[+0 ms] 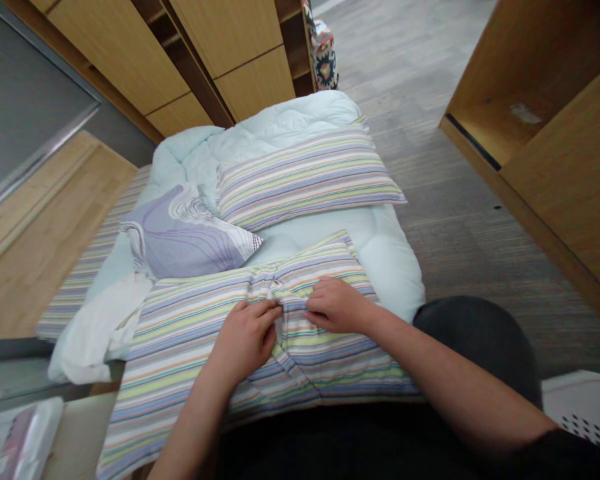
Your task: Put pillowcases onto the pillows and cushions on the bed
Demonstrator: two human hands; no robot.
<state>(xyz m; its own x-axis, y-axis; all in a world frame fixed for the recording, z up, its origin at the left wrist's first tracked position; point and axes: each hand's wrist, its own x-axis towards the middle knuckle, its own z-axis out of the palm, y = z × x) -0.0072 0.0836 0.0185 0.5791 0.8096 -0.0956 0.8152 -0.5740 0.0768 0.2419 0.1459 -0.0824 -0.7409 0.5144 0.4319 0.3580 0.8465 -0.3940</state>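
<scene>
Across my lap and the edge of the bedding lies a striped pillowcase (180, 340), bunched and creased near its middle. My left hand (247, 335) is closed on the cloth at the gathered seam, thumb under the fingers. Just to the right, my right hand (337, 305) has its fingers curled onto the same fabric, pinching it beside the folds. A small gap separates the two hands. The fingertips are partly hidden against the cloth. Beyond them a second striped pillow (310, 173) lies flat, with a purple-grey patterned pillow (190, 233) at its left.
A pale mint quilt (390, 260) spreads beneath the pillows. White cloth (105, 327) hangs at the left. Wooden cabinets (245, 47) stand at the back, another wooden cabinet (570, 160) at the right. A white perforated basket (585, 407) is at the lower right, a white-lidded box (25, 433) lower left.
</scene>
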